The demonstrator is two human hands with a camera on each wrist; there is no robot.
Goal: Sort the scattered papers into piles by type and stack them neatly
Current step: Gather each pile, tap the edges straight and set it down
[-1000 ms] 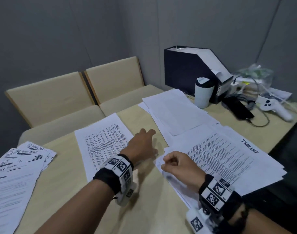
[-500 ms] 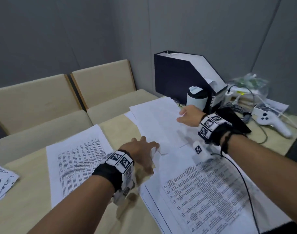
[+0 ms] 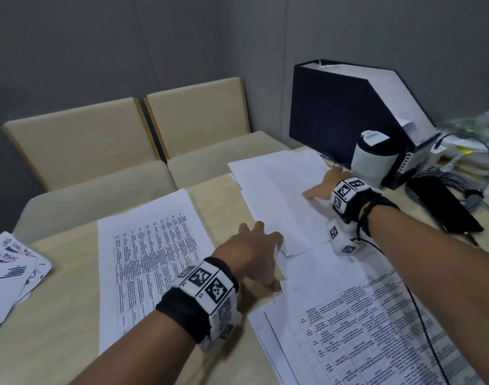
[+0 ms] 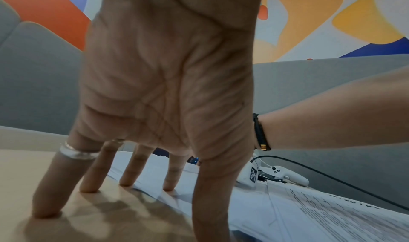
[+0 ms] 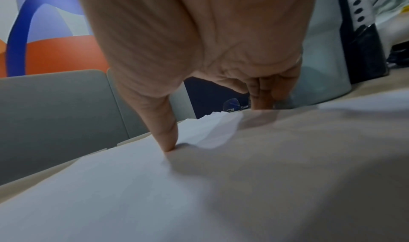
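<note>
While squaring the blank sheets point(image 3: 279, 195) into one pile, begin at the near side: leave the printed table sheets point(image 3: 376, 329) flat at the near right of the surface point(image 3: 57, 343) and avoid dragging a forearm across them. Keep the left hand point(image 3: 251, 254) as a stop at the near left corner of the blank sheets, grip wide, fingers point(image 4: 170, 175) straight and spread, tips partly on bare surface and partly on paper, clasping nothing. Farther out, press with the right hand point(image 3: 321, 187), grip likewise wide, thumb point(image 5: 163, 132) down on the top sheet, remaining fingers at the far right edge beside the white cup point(image 3: 373, 159). Push inward gently, toward the left hand, to avoid buckling the top sheet. Steer clear of the cup and the dark file box point(image 3: 335, 112) behind. Compared with half a second earlier: right hand lowered from above the sheets onto them; left hand at much the same corner.
</note>
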